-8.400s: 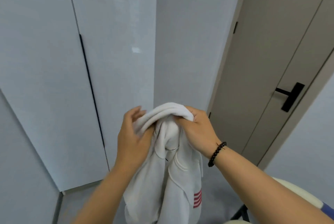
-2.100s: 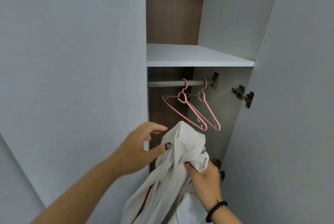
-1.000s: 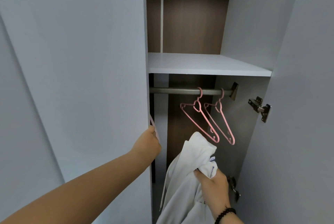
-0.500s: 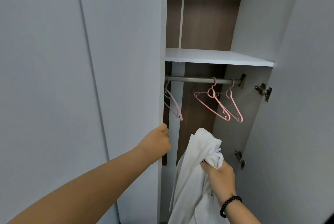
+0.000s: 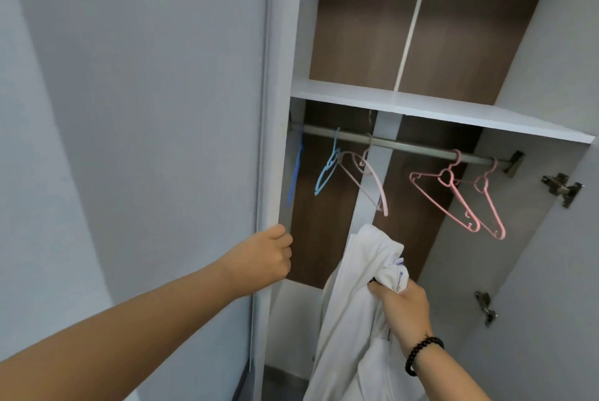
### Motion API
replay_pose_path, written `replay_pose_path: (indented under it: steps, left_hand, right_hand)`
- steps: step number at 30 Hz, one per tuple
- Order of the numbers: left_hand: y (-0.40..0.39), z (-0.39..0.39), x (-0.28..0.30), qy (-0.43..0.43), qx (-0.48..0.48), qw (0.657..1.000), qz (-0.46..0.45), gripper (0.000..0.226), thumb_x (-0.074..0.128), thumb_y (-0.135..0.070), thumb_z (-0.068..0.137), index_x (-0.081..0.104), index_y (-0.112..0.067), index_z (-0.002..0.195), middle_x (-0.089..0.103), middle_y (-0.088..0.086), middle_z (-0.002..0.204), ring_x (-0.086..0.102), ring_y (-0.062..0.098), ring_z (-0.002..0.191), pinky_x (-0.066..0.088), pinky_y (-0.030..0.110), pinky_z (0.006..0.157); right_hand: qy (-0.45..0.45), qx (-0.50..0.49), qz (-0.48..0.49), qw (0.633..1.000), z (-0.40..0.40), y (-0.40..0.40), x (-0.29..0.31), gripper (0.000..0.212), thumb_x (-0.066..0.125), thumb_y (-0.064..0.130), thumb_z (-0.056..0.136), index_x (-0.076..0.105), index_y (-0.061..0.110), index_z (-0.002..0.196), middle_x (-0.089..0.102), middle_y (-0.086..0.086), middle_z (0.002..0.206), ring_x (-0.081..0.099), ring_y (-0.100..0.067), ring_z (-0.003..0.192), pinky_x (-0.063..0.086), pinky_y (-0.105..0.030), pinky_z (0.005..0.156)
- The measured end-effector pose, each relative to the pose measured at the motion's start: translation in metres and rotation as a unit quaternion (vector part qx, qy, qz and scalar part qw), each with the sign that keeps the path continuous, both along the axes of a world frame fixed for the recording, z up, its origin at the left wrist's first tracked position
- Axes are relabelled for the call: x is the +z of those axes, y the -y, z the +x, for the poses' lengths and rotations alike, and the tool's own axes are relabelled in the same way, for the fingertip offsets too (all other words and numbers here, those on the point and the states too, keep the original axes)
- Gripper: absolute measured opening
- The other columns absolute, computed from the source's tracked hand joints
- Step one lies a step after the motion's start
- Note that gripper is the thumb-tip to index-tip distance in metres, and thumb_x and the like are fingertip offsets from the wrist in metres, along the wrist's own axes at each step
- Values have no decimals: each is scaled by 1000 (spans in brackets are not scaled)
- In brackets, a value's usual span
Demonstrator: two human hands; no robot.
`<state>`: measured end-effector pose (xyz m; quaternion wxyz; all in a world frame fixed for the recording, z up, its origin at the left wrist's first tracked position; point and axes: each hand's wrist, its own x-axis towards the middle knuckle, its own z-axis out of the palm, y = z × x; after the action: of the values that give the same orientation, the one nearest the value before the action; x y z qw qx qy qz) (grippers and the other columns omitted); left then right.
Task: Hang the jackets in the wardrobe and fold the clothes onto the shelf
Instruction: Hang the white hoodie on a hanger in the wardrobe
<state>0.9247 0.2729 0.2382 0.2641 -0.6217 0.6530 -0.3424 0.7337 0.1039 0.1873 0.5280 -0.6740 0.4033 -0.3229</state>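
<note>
The left hand [image 5: 265,258] curls its fingers round the door [image 5: 269,141] edge to expose the hangers [image 5: 453,193], while the right hand [image 5: 402,310] clutches the jacket [image 5: 353,287] below the rail [image 5: 405,144], ready for hanging.

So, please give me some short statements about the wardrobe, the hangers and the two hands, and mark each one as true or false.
1. The left hand grips the edge of the left door. True.
2. The right hand is empty. False: it holds a bunched white jacket.
3. The white jacket already hangs on the rail. False: it is still in the hand, below the hangers.
4. Two pink hangers hang near the right end of the rail. True.
5. Folded clothes lie on the shelf. False: nothing shows on the part of the shelf in view.
6. A blue hanger hangs towards the left of the rail. True.
</note>
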Motion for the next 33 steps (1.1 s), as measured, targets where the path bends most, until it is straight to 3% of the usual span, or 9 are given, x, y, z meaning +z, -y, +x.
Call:
replay_pose_path:
  steps: [4, 12, 15, 20, 23, 25, 27, 30, 33]
  left_hand:
    - [-28, 19, -3, 36, 13, 999, 3, 27, 79, -4, 51, 59, -21, 49, 48, -8, 50, 46, 14, 57, 27, 27, 69]
    - [-84, 59, -11, 61, 58, 996, 10, 27, 73, 6, 58, 56, -14, 53, 48, -3, 51, 47, 19, 58, 47, 28, 60]
    - [-96, 69, -11, 68, 76, 995, 10, 24, 75, 7, 56, 59, -11, 52, 55, 1, 51, 52, 21, 56, 55, 32, 75]
    - [-89, 68, -21, 55, 101, 993, 2, 17, 71, 6, 57, 68, -11, 57, 65, 4, 58, 63, 22, 64, 51, 36, 96]
    - [-75, 51, -14, -25, 175, 983, 45, 19, 77, 1, 64, 72, -9, 80, 70, 9, 78, 63, 27, 81, 40, 41, 106]
    - [-64, 39, -13, -145, 262, 951, 81, 38, 62, 1, 82, 59, -7, 119, 63, 13, 112, 56, 30, 107, 33, 41, 110]
    - [-55, 20, -10, -319, 303, 897, 36, 58, 61, -13, 88, 37, -15, 141, 51, 8, 132, 50, 27, 119, 42, 38, 102]
    - [-36, -5, -18, -563, 243, 784, -99, 76, 63, -44, 87, 23, -27, 149, 39, -4, 147, 41, 14, 132, 38, 31, 106]
    - [-7, -29, -25, -707, 169, 666, -166, 70, 66, -47, 84, 33, -29, 143, 44, -14, 140, 43, 6, 128, 39, 24, 103]
  right_hand:
    - [2, 36, -2, 999, 22, -19, 4, 6, 67, 7, 80, 63, 10, 76, 66, -3, 76, 59, -19, 73, 42, -27, 59]
    - [-1, 86, -3, 996, 56, -40, 6, 5, 66, 7, 81, 67, 10, 86, 69, -4, 86, 63, -21, 83, 50, -32, 73]
    - [-4, 95, 1, 995, 64, -42, 5, 3, 66, 8, 81, 66, 11, 83, 69, -9, 88, 63, -26, 85, 52, -39, 82]
    - [-8, 108, 8, 994, 77, -42, 4, 2, 67, 8, 80, 65, 8, 82, 67, -5, 84, 61, -24, 84, 51, -40, 85]
    - [-10, 111, 13, 994, 80, -40, 3, 6, 68, 8, 79, 65, 4, 83, 66, -4, 81, 59, -22, 80, 50, -37, 81]
    - [-9, 114, 18, 993, 79, -39, 3, 4, 68, 8, 79, 64, 9, 81, 66, -3, 80, 59, -22, 80, 49, -35, 79]
    - [-6, 117, 20, 993, 75, -35, 3, 6, 69, 9, 79, 65, 6, 84, 67, -4, 81, 60, -22, 80, 49, -34, 78]
    - [-5, 130, 15, 991, 67, -26, 4, 14, 68, 8, 79, 66, 0, 90, 68, -8, 85, 61, -22, 79, 49, -33, 75]
    - [-7, 149, -9, 989, 56, -13, 11, 20, 69, 9, 79, 66, -3, 94, 71, -14, 90, 67, -27, 85, 54, -39, 77]
